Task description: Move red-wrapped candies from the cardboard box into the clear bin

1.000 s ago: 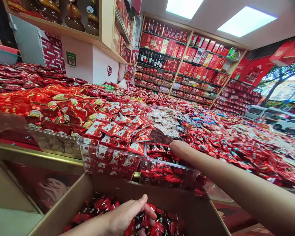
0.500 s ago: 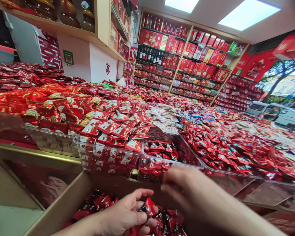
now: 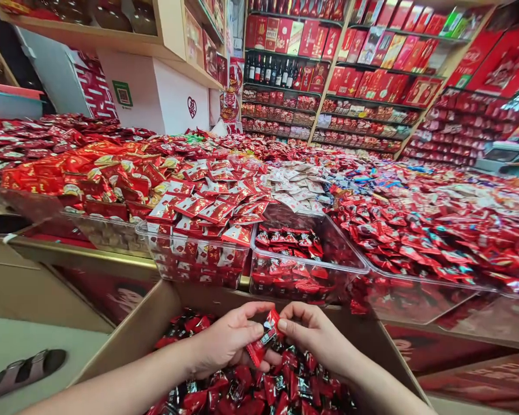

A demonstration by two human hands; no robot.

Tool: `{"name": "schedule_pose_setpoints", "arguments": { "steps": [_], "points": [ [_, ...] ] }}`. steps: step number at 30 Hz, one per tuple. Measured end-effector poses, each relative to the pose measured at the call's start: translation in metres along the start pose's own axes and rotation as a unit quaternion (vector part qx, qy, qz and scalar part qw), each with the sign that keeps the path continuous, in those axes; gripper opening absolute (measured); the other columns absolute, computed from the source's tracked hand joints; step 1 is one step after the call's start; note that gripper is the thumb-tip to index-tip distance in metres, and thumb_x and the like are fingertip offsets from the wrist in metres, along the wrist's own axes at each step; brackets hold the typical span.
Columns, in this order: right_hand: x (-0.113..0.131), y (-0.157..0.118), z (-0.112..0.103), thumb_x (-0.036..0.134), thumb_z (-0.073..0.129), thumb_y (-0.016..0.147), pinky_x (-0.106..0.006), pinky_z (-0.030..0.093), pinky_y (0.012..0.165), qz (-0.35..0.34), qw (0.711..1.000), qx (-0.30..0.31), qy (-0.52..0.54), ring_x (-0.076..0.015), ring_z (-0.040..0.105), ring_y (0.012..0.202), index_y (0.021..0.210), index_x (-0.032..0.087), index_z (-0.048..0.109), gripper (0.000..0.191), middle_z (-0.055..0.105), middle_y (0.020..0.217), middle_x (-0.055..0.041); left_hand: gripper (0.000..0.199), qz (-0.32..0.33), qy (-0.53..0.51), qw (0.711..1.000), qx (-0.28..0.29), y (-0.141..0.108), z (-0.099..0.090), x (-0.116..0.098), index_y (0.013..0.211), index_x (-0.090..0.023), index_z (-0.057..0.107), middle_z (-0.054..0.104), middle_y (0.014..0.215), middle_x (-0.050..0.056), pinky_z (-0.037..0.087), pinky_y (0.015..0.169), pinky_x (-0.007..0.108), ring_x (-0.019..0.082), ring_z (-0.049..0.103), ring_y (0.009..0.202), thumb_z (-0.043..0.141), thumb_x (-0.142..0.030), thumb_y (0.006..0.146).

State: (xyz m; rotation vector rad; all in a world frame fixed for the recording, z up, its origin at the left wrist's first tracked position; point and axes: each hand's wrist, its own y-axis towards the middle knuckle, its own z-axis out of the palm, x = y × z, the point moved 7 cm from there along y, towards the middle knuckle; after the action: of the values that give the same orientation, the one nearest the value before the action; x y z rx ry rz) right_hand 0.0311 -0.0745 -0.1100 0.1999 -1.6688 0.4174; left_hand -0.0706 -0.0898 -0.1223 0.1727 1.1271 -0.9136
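A small red-and-black wrapped candy is between my hands, tilted, over the open cardboard box. My left hand grips it with the thumb on the near face and the fingers behind. With thumb and forefinger, my right hand pinches the upper right end of the wrapper. Below lie many loose candies of the same look. Just beyond the box, a clear plastic bin holds similar candies in rows, lower than its rim.
Left of that bin stands another clear bin heaped with red-and-white packets. More red packets pile up on the right. Shelves of boxes and bottles line the back wall. A sandalled foot shows on the floor at left.
My right hand has come down from the bin's front edge to the candy in my left hand. The view has tipped lower, showing more of the box.
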Motion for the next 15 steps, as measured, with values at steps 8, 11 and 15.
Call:
{"name": "schedule_pose_setpoints", "arguments": {
  "steps": [8,11,15],
  "points": [
    [0.008,0.000,-0.006,0.030,0.048,0.073,-0.018,0.031,0.046,-0.049,0.998,-0.027,-0.001,-0.0057,0.039,0.050,0.070,0.013,0.048,0.018,0.047,0.057,0.0023,0.034,-0.044,-0.063,0.997,-0.004,0.001,-0.005,0.003,0.107,-0.021,0.037,0.053,0.099,0.010,0.038,0.067,0.033,0.021,0.058,0.077,0.038,-0.037,0.077],
    [0.012,-0.001,-0.013,0.028,0.049,0.072,-0.020,0.036,0.052,-0.081,0.996,-0.043,-0.010,-0.0083,0.045,0.058,0.074,0.014,0.049,0.014,0.051,0.066,-0.0002,0.032,-0.059,-0.087,0.994,-0.018,0.002,-0.009,0.006,0.100,-0.018,0.042,0.056,0.088,0.008,0.038,0.063,0.026,0.015,0.057,0.072,0.042,-0.038,0.075],
    [0.011,-0.002,-0.019,0.022,0.048,0.072,-0.023,0.037,0.063,-0.078,0.995,-0.055,-0.040,-0.0106,0.047,0.069,0.075,0.014,0.053,0.010,0.054,0.077,-0.0025,0.030,0.000,-0.056,0.996,-0.066,0.004,-0.016,0.002,0.094,-0.018,0.046,0.054,0.080,0.001,0.037,0.066,0.024,0.009,0.053,0.069,0.058,-0.018,0.066]
  ]
}}
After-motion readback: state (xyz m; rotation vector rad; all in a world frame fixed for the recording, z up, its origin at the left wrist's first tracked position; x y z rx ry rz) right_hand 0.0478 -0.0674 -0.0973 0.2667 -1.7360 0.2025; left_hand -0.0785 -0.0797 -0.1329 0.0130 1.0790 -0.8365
